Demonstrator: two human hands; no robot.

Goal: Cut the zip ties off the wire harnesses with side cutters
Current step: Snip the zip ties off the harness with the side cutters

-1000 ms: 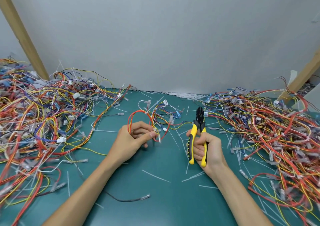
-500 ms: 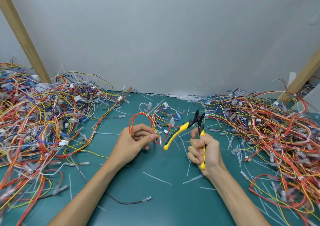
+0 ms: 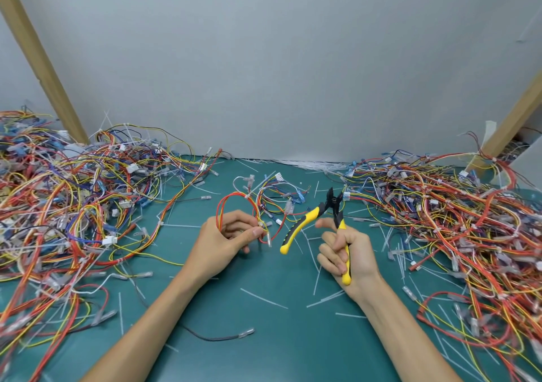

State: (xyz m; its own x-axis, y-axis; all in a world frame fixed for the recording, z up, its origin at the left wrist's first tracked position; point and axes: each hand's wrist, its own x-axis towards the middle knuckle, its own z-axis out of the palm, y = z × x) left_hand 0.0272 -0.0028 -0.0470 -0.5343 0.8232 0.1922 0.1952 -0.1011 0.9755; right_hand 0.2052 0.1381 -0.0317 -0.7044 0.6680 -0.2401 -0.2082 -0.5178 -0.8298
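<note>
Head view: a red-and-yellow wire harness (image 3: pixel 234 198) is pinched between thumb and fingers of the left hand (image 3: pixel 223 241), its loop rising toward 12 o'clock. One handle of the side cutters (image 3: pixel 330 207) is gripped by the right hand (image 3: pixel 349 252); the other handle is splayed toward 8 o'clock, jaws apart. For a clean cut, the free handle should be regripped and only the tie nipped, wires kept clear. The tie itself cannot be made out.

Counted: two hands, one cutter, one held harness, two piles, left pile (image 3: pixel 73 199) at 9 o'clock, right pile (image 3: pixel 454 220) at 3 o'clock. Tie offcuts (image 3: pixel 264 298) too many to count.
</note>
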